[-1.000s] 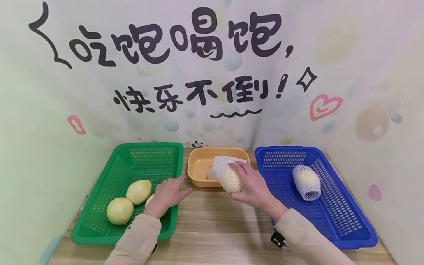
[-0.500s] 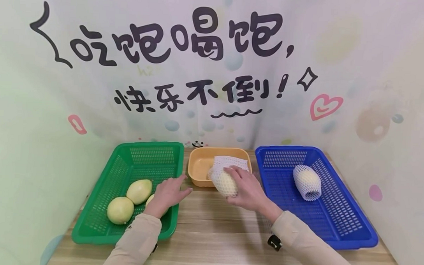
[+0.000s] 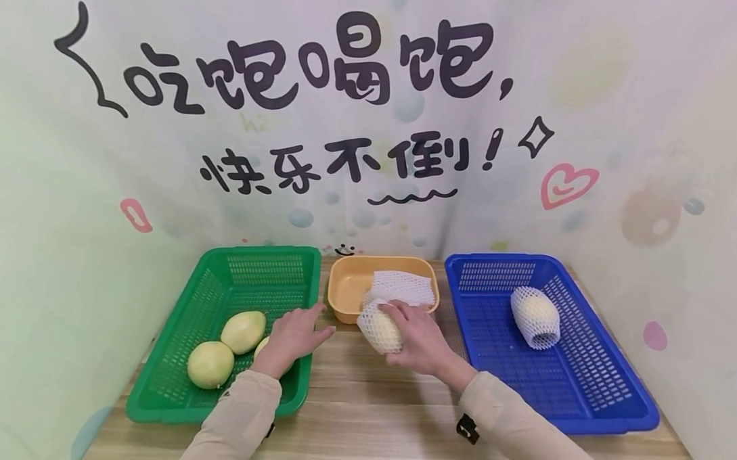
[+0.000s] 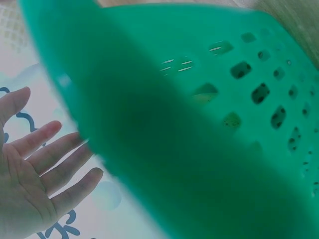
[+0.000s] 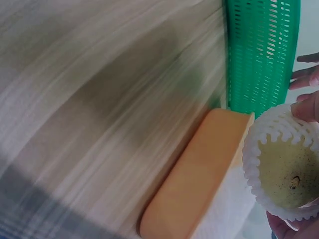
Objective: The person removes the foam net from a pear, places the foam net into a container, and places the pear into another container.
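Observation:
My right hand (image 3: 416,340) grips a yellow pear wrapped in white foam net (image 3: 380,328), held just above the wooden table in front of the orange tray (image 3: 348,283). The right wrist view shows the netted pear (image 5: 280,172) end-on, with fingertips (image 5: 308,107) round its net. My left hand (image 3: 296,336) lies with straight fingers on the right rim of the green basket (image 3: 220,299); in the left wrist view the left hand (image 4: 35,174) is open beside the green basket wall (image 4: 209,124). Bare pears (image 3: 242,331) lie in the green basket.
A blue basket (image 3: 583,379) at the right holds one netted pear (image 3: 535,317). More white foam net (image 3: 403,287) lies in the orange tray. A printed backdrop stands close behind and to both sides. The wooden table (image 3: 362,412) runs toward me.
My right hand has carried the netted pear leftward and a little toward me, from the tray's right front to its middle front. The left hand has stayed on the green basket's rim.

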Demonstrator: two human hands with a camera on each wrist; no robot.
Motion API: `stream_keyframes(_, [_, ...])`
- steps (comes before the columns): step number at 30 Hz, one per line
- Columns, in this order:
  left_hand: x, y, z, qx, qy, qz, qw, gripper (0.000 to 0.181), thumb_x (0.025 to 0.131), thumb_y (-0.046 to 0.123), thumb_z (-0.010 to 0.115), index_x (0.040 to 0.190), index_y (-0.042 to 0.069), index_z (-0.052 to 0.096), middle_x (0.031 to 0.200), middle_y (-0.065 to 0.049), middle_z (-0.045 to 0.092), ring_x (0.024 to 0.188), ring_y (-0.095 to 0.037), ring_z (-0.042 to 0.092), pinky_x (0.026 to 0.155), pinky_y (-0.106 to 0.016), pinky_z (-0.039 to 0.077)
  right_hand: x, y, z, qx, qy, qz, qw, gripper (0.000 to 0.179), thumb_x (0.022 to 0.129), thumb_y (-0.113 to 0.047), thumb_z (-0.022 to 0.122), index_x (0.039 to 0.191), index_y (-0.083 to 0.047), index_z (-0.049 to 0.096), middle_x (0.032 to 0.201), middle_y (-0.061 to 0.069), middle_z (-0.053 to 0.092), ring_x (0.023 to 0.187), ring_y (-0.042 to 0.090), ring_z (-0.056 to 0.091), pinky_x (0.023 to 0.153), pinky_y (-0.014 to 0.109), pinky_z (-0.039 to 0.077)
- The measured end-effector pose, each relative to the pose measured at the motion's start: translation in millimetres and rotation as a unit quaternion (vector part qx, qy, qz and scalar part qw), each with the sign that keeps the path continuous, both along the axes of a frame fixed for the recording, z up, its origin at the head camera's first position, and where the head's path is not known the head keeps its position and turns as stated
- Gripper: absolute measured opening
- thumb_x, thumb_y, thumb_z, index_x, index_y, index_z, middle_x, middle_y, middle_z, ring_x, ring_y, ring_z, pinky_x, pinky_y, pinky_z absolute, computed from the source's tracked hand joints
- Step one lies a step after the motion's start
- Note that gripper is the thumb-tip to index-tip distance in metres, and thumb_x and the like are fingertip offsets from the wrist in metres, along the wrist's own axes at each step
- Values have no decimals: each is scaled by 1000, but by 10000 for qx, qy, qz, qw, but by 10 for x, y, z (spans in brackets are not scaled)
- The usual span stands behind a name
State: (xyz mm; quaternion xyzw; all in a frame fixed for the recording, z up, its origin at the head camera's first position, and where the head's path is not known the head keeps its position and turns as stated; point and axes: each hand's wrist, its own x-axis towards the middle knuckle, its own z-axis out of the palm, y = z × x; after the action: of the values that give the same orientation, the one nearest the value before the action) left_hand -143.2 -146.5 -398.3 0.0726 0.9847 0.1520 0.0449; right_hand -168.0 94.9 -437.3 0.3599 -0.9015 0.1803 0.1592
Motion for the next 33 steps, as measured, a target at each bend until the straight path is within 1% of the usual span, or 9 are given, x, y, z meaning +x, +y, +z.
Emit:
stream_keyframes(3, [-1, 5, 4, 12, 2, 19, 10000, 53, 84, 39, 57, 125, 7, 48, 101, -13, 60, 87, -31, 56, 65, -44, 45, -3, -26, -60, 137, -100, -54, 9998, 83, 51, -34, 73, 126, -16, 43, 118, 7, 47, 101, 23, 48, 77, 44, 40])
stream_keyframes(11, [0, 8, -1, 14, -21, 21, 10000, 52, 83, 39, 57, 124, 7, 49, 99, -12, 60, 84, -29, 57, 63, -43, 46, -9, -65, -193, 364, -389, -133, 9985, 85, 52, -35, 74, 128, -16, 41, 120, 10, 46, 104, 27, 47, 85, 44, 37])
stream_keyframes(16, [-6, 3, -8, 12, 2, 8, 10000, 51, 83, 39, 57, 123, 7, 50, 96, -12, 60, 82, -29, 57, 61, -42, 46, -28, -78, -277, 534, -570, -134, 9969, 85, 54, -35, 74, 129, -15, 40, 122, 11, 45, 106, 28, 46, 86, 44, 36])
stream_keyframes(26, [-4, -2, 7, 8, 29, 10, 10000, 50, 83, 39, 57, 122, 8, 50, 93, -10, 61, 80, -28, 57, 59, -40, 45, -74, -92, -447, 658, -789, -186, 9945, 84, 55, -37, 73, 129, -18, 38, 122, 7, 43, 100, 24, 49, 80, 42, 40])
stream_keyframes(29, [-11, -4, 4, 16, 39, 3, 10000, 49, 83, 39, 57, 122, 9, 50, 93, -10, 61, 80, -27, 57, 58, -39, 45, -87, -99, -476, 739, -838, -200, 9935, 84, 56, -37, 73, 130, -19, 37, 123, 7, 42, 101, 25, 48, 81, 42, 40])
stream_keyframes(33, [-12, -8, 4, 16, 13, 2, 10000, 47, 83, 40, 57, 119, 10, 52, 88, -9, 61, 74, -26, 57, 54, -37, 43, -86, -108, -475, 735, -805, -141, 9939, 83, 57, -37, 73, 129, -18, 38, 122, 7, 42, 98, 25, 49, 77, 42, 42])
